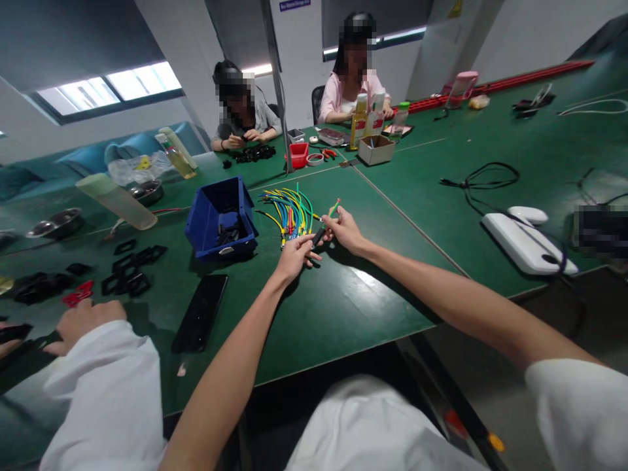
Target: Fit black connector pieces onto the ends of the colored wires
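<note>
My left hand (293, 258) is closed on a small black plastic piece (318, 236), held low over the green table. Close beside it, my right hand (346, 230) pinches a green-yellow wire (334, 209) whose end sticks up past the fingertips. Fingers hide where the wire and the black piece come together. Just behind my left hand lies a bundle of wires (289, 208) in yellow, blue, green and red, with metal ends toward me. A blue bin (193, 229) stands to the left, with black pieces (228, 230) inside.
A black phone (201, 314) lies left of my forearm. At far left, a neighbour's hand (91, 320) is near black frames (131, 275) and a red tool (78, 294). A white device (527, 242) with a cable sits right. Two people work across the table.
</note>
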### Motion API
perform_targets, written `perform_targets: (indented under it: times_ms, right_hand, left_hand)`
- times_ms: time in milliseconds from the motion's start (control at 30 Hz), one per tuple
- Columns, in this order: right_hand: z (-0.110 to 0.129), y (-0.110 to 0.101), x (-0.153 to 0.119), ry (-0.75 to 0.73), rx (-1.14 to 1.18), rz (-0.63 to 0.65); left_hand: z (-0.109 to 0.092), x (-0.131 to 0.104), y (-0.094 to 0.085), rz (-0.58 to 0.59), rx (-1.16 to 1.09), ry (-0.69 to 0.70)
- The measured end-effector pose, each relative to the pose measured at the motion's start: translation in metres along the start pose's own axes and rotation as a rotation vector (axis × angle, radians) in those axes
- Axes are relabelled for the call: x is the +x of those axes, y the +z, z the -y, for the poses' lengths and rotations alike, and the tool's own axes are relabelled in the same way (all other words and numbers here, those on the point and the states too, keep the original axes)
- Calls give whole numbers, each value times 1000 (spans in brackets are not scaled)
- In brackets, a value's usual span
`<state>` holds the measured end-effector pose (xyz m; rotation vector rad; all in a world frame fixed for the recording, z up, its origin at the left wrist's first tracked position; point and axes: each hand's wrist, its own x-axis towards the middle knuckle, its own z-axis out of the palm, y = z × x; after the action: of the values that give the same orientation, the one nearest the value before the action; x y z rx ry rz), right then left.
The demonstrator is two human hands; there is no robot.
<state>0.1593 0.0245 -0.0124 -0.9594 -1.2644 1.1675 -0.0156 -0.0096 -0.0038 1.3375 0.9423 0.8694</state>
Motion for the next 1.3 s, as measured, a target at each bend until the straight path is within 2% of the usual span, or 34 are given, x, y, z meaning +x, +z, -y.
perform_targets:
  times_ms: [267,400,633,933,1133,1300]
  right_hand:
    - [9,2,-6,-75,-69,25]
    - [12,3,-8,-66,-113,51]
    - [12,7,-10,-60,-172,86]
    - [11,14,-12,-95,-161,63]
    - [11,15,-13,-50,-128,52]
    - [9,15,-13,-44,-76,146]
  left_hand:
    - [4,-2,2,-144,68,78]
    - [1,-3,3,-129,128,83]
    - [-1,-5,2,-177,172,94]
    - [1,-3,-1,-192,138,112]
    - [0,-3,-1,-211,127,91]
    - [-1,-2,-1,-222,75,105]
